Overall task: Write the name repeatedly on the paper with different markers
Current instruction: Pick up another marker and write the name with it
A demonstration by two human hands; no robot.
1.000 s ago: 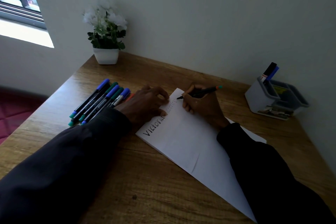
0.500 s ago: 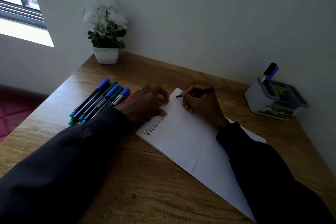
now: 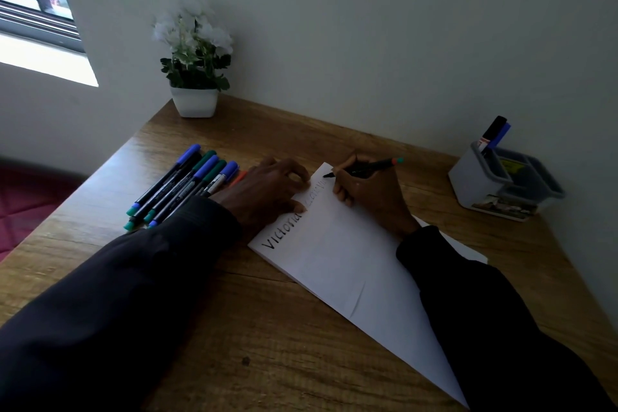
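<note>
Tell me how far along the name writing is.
Early. One line of black writing, starting "Victoria", runs along the paper's top edge. The right hand holds a black marker with its tip near the end of that line; the left hand steadies the sheet. The rest is blank, and the markers beside it lie unused.

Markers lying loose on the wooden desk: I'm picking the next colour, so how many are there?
5 capped markers show clearly, side by side left of the left hand. An orange tip beside the hand suggests a sixth, mostly hidden.
</note>
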